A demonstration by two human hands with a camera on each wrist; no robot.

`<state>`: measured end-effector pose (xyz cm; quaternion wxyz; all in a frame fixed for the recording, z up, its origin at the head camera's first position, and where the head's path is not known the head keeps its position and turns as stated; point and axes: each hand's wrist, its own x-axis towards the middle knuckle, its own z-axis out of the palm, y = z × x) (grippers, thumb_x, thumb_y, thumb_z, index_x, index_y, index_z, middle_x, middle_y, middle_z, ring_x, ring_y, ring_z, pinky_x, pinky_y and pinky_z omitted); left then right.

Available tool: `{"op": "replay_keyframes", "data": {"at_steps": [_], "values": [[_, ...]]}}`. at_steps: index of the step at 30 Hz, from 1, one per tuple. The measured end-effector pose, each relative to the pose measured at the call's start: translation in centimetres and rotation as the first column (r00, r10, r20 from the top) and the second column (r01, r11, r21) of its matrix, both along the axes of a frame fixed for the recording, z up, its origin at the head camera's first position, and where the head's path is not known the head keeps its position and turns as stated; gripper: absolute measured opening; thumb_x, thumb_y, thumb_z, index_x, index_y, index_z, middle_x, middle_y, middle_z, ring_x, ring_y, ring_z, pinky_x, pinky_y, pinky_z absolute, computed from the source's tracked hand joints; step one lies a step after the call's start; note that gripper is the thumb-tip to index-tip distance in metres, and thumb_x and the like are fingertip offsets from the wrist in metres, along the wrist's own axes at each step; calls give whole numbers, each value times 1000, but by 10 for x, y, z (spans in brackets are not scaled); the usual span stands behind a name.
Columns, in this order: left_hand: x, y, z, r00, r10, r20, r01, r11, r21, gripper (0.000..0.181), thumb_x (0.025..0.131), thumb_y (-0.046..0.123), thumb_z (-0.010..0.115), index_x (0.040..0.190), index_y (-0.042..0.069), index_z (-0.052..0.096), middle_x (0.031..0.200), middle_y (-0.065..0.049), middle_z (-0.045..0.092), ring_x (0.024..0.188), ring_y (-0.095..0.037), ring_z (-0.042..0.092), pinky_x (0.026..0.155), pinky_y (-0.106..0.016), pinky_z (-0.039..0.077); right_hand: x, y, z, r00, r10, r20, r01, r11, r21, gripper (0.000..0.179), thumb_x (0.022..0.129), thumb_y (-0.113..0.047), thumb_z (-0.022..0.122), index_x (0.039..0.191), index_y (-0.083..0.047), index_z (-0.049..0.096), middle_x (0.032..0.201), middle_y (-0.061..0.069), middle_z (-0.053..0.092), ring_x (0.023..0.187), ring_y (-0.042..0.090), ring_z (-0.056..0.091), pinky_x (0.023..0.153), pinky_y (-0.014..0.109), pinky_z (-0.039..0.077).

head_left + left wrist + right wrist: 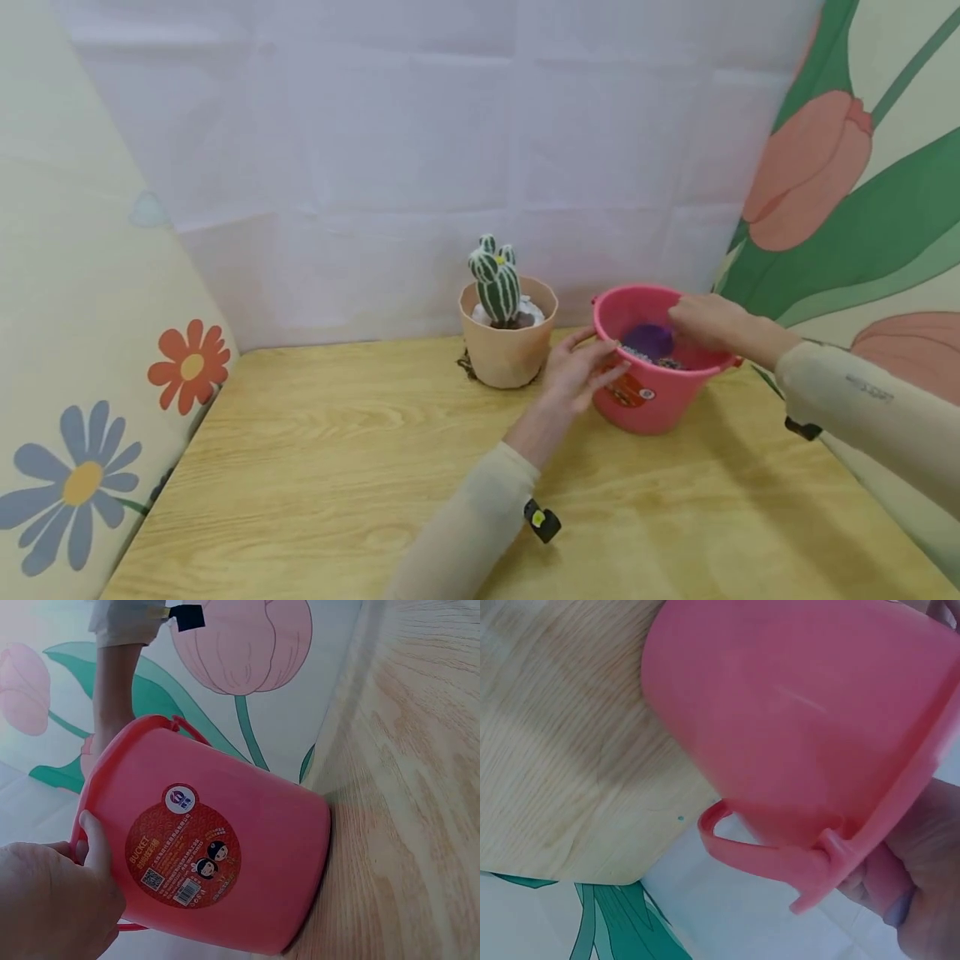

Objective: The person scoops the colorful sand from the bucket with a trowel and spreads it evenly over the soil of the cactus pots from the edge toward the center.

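A pink bucket with a round red label stands upright on the table. My left hand holds its rim on the near left side, with the thumb on the outer wall in the left wrist view. Curled fingers show on my right hand, which reaches over the right rim into the bucket. That hand grips a purple scoop, whose rounded part lies low inside the bucket. Around the scoop is some grainy grey material. The bucket wall hides much of the right hand in the right wrist view.
Left of the bucket, a striped green cactus stands in a peach pot with white material around its base. Dark strands lie by the pot's foot. A white cloth hangs behind the wooden table. The bucket's handle hangs down outside.
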<state>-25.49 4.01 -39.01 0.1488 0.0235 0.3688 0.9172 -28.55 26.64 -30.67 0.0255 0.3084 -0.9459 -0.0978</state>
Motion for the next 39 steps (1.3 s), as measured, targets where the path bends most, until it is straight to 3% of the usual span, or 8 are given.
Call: {"op": "replay_keyframes", "data": {"at_steps": [8, 15, 18, 22, 29, 34, 39], "values": [[-1, -1, -1, 1000, -7, -3, 7, 1000, -6, 48, 90, -9, 67, 137, -7, 56, 93, -16, 70, 85, -25, 69, 83, -45, 60, -1, -1, 1, 993, 5, 119, 3, 998, -68, 31, 84, -2, 71, 64, -17, 52, 59, -5, 46, 54, 12, 45, 51, 28, 40], [-2, 1, 1, 999, 17, 36, -17, 1000, -4, 47, 89, -10, 68, 134, -4, 59, 117, -32, 64, 86, -27, 69, 81, -45, 60, -1, 5, 4, 962, 99, 255, -42, 974, -220, 29, 86, 0, 72, 63, -15, 65, 55, -13, 53, 48, 4, 48, 45, 24, 45], [-3, 1, 1, 999, 18, 48, -18, 1000, 3, 48, 88, -10, 69, 135, -3, 59, 120, -33, 62, 86, -27, 69, 81, -45, 60, 0, 8, 7, 941, 129, 314, -44, 963, -266, 29, 88, 0, 72, 64, -15, 67, 54, -14, 53, 47, 2, 46, 45, 21, 42], [-2, 1, 1, 998, 19, 53, -19, 1000, 3, 51, 87, -10, 70, 136, -4, 57, 106, -26, 68, 85, -27, 69, 81, -45, 60, 1, 10, 14, 899, 119, 421, 15, 953, -302, 28, 94, -6, 72, 67, -14, 71, 54, -10, 56, 46, 3, 47, 44, 21, 41], [-1, -1, 5, 999, 14, 40, -14, 1000, -6, 46, 89, -9, 70, 134, -2, 60, 107, -27, 68, 85, -27, 70, 81, -45, 60, 2, 17, 29, 801, 146, 580, 81, 935, -346, 28, 100, -12, 67, 73, -12, 75, 56, 2, 60, 44, 7, 50, 42, 20, 42], [0, -1, 7, 1000, 8, 29, -8, 1000, 2, 45, 90, -9, 68, 134, -3, 60, 90, -16, 69, 81, -25, 69, 81, -45, 60, 1, 24, 28, 752, 152, 641, 132, 919, -372, 33, 101, -15, 65, 71, -5, 71, 54, 4, 56, 43, 9, 48, 42, 20, 41], [1, 1, 6, 1000, -1, 31, 0, 1000, 11, 48, 89, -8, 70, 136, -4, 58, 96, -18, 69, 83, -25, 68, 81, -45, 60, 0, 30, 27, 711, 127, 691, 202, 905, -374, 40, 102, -16, 64, 66, 1, 62, 52, 10, 52, 43, 10, 45, 42, 19, 40]]}}
